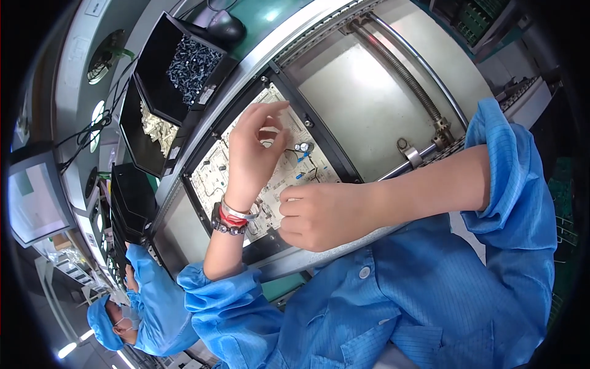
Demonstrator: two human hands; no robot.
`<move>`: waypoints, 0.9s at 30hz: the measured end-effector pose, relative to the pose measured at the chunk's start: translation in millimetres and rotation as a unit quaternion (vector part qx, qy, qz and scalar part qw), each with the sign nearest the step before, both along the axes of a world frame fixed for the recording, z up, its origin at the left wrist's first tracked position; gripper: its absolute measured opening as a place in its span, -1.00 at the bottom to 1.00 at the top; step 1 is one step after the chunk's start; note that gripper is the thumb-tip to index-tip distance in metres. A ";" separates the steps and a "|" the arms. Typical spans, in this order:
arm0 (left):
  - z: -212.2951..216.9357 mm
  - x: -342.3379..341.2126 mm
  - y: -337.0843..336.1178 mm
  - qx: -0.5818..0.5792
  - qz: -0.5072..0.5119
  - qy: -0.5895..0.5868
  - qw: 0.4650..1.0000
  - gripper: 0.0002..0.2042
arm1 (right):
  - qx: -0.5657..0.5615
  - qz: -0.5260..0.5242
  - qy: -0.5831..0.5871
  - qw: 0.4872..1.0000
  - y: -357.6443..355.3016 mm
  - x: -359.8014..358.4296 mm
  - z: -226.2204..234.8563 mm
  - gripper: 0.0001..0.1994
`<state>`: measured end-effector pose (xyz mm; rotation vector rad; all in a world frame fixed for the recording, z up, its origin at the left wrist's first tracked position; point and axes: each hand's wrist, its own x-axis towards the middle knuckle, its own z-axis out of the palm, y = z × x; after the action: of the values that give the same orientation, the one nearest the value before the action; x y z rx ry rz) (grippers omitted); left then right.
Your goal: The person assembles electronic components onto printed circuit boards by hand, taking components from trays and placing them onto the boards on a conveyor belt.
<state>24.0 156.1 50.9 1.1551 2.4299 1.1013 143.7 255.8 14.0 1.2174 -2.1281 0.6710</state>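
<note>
Below my hands lies a pale circuit board (212, 166) in a black frame (295, 101). Small parts stand on it, among them silver-topped round capacitors (303, 147) and blue components (300, 176). My left hand (253, 144) is over the board's middle, fingers bent and apart, with nothing visible between them. On that wrist are a dark beaded bracelet, a red band and a pale band. My right hand (329, 215) is over the board's near side, back upward, its fingers curled in. Whatever those fingers hold, if anything, is hidden.
Black bins beyond the frame hold dark small parts (192, 66) and cream-coloured parts (158, 130). A threaded rod (399, 71) and metal rail run to the right over a metal plate (353, 83). A co-worker in blue (157, 313) is at lower left.
</note>
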 end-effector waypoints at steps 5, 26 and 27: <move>-8.4 -8.4 -8.6 0.031 -0.011 -0.085 0.996 -0.76 | -0.008 0.006 0.021 1.000 -5.5 2.4 -2.2 -0.86; -13.8 1.5 -24.4 0.004 0.014 0.021 1.000 -0.67 | -0.011 0.023 -0.024 0.999 -6.4 1.9 -4.5 -0.87; -14.4 2.9 -24.0 -0.023 0.014 0.093 0.995 -0.64 | -0.011 0.023 -0.024 0.999 -6.4 2.0 -4.3 -0.87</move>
<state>27.0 132.1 36.5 1.2642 2.6028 0.9797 145.7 249.4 9.7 1.2540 -2.1320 0.7487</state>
